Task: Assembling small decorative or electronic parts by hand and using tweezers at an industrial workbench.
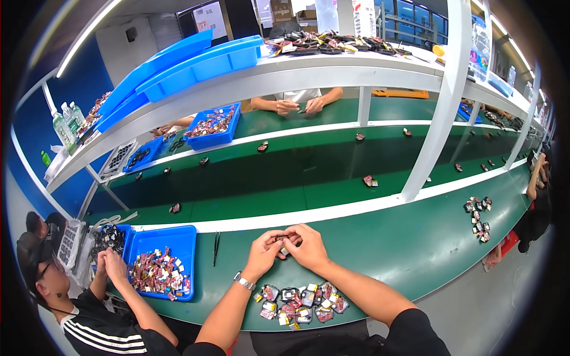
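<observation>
Head view: left hand point(264, 254) and right hand point(304, 246) together, pinching one small unit point(284, 251) between them, apparently mid-work; clustered units point(306, 298) nearer (done or waiting, cannot tell), loose parts point(157, 273) in blue tray point(163, 237) at left presumably pending

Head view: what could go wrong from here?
The small part, mostly hidden between the left hand and right hand, might slip loose. The loose pile of assemblies lies close to the near edge of the green table, so the right forearm could brush pieces off.
</observation>
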The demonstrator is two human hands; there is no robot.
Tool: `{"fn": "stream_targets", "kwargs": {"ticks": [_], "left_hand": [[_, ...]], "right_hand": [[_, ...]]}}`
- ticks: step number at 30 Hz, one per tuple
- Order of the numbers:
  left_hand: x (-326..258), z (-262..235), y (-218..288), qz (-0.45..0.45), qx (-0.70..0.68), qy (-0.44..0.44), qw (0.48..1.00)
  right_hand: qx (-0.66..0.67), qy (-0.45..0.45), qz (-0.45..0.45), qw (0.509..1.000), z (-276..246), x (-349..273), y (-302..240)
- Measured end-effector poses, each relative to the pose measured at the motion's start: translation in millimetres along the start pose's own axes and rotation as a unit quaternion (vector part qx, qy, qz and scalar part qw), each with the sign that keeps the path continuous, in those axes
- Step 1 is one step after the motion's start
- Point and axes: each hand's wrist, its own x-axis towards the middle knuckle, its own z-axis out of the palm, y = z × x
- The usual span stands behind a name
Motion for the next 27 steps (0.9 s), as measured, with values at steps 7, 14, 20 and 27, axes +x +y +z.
{"fn": "stream_targets", "kwargs": {"ticks": [7,14,20,27], "left_hand": [[1.4,-1.3,-4.3,-0.003,0.012,-0.006,1.0],[5.7,-4.3,-10.9,0.06,0.003,0.126,0.99],[-3.5,-5.0,-3.7,0.065,0.123,0.082,0.987],[-4.4,-1.2,-2.5,0.066,0.146,0.095,0.983]], "right_hand": [[0.0,-0.023,-0.008,1.0,-4.4,1.9,2.2],[0.059,0.049,0.093,0.993,-18.9,61.5,44.4],[-0.246,0.054,0.136,0.958,-50.0,129.7,85.3],[-0.213,0.038,-0.037,0.976,-26.8,108.0,33.7]]}}
